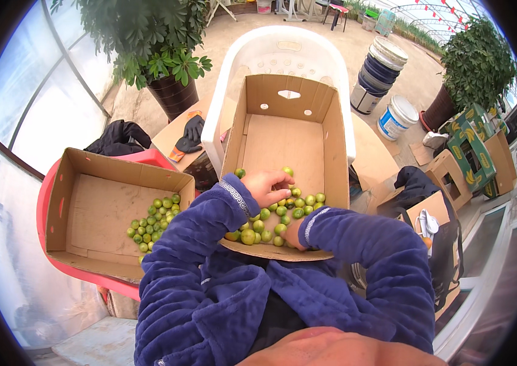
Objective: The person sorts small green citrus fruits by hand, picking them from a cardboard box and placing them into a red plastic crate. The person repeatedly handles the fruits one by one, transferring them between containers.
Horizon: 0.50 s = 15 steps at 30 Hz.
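Note:
In front of me is a long cardboard box [281,142], with small round green and yellowish fruits [258,226] gathered at its near end. My left hand [270,186] hovers over the pile with fingers curled; one green fruit [287,171] lies by its fingertips. Whether anything sits under those fingers is hidden. Lower down, my right hand [293,234] reaches among the fruits by the near wall, its fingers mostly out of sight. To the left, a second cardboard box [103,196] holds more green fruits [153,221] along its right side, partly covered by my left sleeve.
The long box rests on a white plastic chair [226,68], the other on a red plastic chair [50,228]. Work gloves [188,137] lie on cardboard between them. Stacked buckets [377,75], a lidded bucket [398,116], potted plants [171,91] and banana boxes [471,155] stand around.

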Available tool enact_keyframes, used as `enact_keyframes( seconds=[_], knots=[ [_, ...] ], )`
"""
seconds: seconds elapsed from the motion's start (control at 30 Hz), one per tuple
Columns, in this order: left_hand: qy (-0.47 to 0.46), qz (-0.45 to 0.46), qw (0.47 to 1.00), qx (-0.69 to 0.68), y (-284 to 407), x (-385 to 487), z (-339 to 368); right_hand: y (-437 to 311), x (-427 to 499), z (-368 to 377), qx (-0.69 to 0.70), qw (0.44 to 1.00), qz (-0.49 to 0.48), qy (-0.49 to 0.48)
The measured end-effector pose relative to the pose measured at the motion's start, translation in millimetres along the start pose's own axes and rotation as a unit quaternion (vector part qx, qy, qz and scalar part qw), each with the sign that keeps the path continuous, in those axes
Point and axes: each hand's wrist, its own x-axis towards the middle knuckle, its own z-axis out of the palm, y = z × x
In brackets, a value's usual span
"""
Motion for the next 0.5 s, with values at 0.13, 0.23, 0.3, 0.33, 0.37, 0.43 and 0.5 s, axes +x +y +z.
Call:
enact_keyframes(
  seconds=[0.13,0.23,0.3,0.33,0.37,0.43,0.5],
  knots=[
    [-0.032,-0.035,0.999,0.024,-13,0,3,0,5,3,-0.004,0.999,0.022,-0.026],
    [-0.061,-0.057,0.995,0.050,-14,-1,3,-5,-8,-5,-0.013,0.999,0.025,-0.027],
    [-0.079,-0.068,0.992,0.069,-13,-2,4,-6,-12,-7,-0.014,0.999,0.017,-0.024],
    [-0.085,-0.069,0.991,0.079,-13,-2,5,-6,-11,-5,-0.012,1.000,0.009,-0.020],
    [-0.092,-0.071,0.989,0.089,-13,-2,7,-5,-11,-4,-0.011,1.000,0.001,-0.016],
    [-0.104,-0.078,0.987,0.097,-17,-3,10,-5,-15,-4,0.000,1.000,-0.010,-0.006],
    [-0.114,-0.080,0.985,0.101,-18,-2,11,-2,-12,-1,-0.013,0.999,-0.029,-0.017]
  ],
)
